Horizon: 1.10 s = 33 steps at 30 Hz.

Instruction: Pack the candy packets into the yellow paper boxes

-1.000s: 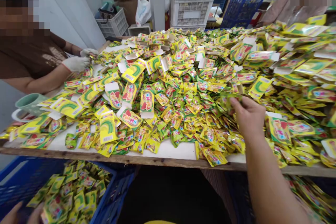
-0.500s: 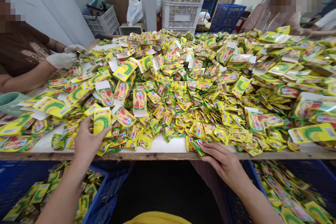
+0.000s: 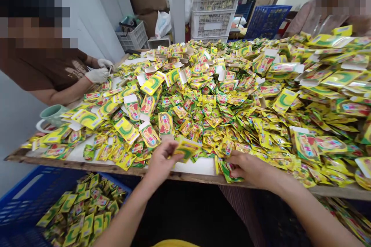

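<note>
Near the table's front edge, my left hand [image 3: 162, 160] pinches a small yellow and green carton [image 3: 188, 149] between thumb and fingers. The carton is slightly blurred and tilted. To its right, my right hand [image 3: 251, 168] is closed on a green and red candy sachet [image 3: 228, 170] at the edge. Its fingertips are partly hidden among the sachets around them. Beyond both hands spreads a heap of loose sachets [image 3: 208, 117], with several open cartons such as one with a white flap [image 3: 150, 134] lying on top.
A blue crate [image 3: 23, 197] of filled cartons stands below the table's left front. A green mug [image 3: 52, 114] is at the left end. Gloved co-worker hands [image 3: 98, 75] work at far left; another person [image 3: 313, 15] sits far right. White crates [image 3: 214, 25] are stacked behind.
My left hand has moved right with the carton, closer to my right hand. My right hand's fingers have curled more around the sachet. The camera view has turned left.
</note>
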Motion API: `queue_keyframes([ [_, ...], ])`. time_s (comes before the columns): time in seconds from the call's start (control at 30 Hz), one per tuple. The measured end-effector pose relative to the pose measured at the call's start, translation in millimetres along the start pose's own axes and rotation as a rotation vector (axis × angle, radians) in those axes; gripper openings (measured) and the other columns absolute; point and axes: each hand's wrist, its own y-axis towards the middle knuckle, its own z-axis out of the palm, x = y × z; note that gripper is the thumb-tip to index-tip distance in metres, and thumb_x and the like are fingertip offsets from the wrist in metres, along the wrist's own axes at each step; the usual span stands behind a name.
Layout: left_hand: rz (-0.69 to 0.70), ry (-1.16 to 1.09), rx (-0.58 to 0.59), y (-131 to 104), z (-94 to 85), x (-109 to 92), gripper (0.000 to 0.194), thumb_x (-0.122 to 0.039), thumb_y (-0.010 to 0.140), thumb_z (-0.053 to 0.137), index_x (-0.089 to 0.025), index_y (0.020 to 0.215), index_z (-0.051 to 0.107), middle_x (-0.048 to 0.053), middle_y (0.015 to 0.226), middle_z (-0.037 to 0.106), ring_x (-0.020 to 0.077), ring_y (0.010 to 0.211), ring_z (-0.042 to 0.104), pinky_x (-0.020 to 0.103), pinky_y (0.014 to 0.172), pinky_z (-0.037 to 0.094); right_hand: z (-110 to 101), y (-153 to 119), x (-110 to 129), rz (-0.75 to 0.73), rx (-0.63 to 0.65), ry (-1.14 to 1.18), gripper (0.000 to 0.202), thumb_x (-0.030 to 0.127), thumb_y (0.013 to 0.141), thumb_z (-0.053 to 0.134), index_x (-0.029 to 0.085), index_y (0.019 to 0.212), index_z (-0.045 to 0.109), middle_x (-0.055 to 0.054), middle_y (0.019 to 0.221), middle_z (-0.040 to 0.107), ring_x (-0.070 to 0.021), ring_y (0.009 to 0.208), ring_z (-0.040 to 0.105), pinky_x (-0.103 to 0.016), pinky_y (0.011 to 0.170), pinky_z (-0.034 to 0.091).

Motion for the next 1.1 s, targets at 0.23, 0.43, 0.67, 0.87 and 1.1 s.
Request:
queue_keyframes([
  [0.23,0.043,0.054,0.041,3.1,26.0,15.0,0.020,-0.022,0.072,0.072,-0.018,0.087,0.059,0.001,0.082,0.070,0.0167,0.078,0.067,0.026,0.071,0.052,-9.3,-15.1,14.7,0.038,0.051,0.095,0.021,0.008,0.061,0.069,0.022,0.070,0.057,0.002,0.074,0.061,-0.0166,0.068,0.058,-0.026,0.060,0.045],
  [0.43,0.351,0.452,0.179,-4.1,22.3,9.4,0.023,-0.003,0.071,0.058,-0.021,0.083,0.052,0.008,0.114,0.067,0.0240,0.113,0.059,0.038,0.092,0.048,-6.9,-10.1,55.0,0.215,-0.487,0.728,0.032,0.031,0.071,0.073,0.021,0.100,0.061,-0.004,0.086,0.068,-0.0192,0.077,0.064,-0.030,0.067,0.053],
  [0.67,0.483,0.950,0.061,-10.4,59.8,25.3,0.031,0.004,0.064,0.049,-0.020,0.084,0.048,0.008,0.084,0.058,0.0264,0.085,0.057,0.047,0.086,0.047,44.6,13.8,92.7,0.377,-0.768,0.684,0.022,0.036,0.073,0.071,0.019,0.084,0.063,-0.003,0.076,0.067,-0.0179,0.069,0.059,-0.029,0.062,0.050],
  [0.87,0.408,1.183,-0.172,-6.7,73.2,17.4,0.037,-0.010,0.079,0.055,-0.013,0.115,0.049,0.013,0.096,0.055,0.0318,0.095,0.050,0.047,0.081,0.041,62.5,9.8,89.3,0.444,-0.686,0.709,0.023,0.038,0.073,0.069,0.017,0.079,0.065,-0.003,0.070,0.065,-0.0174,0.063,0.055,-0.028,0.059,0.046],
  [1.1,0.271,1.186,-0.198,-5.0,80.1,17.3,0.009,-0.021,0.082,0.060,-0.018,0.087,0.053,0.009,0.090,0.051,0.0292,0.089,0.048,0.042,0.076,0.039,42.4,11.4,84.5,0.217,-0.552,0.312,0.025,0.032,0.076,0.063,0.019,0.056,0.056,0.001,0.059,0.051,-0.0148,0.058,0.048,-0.026,0.055,0.038],
])
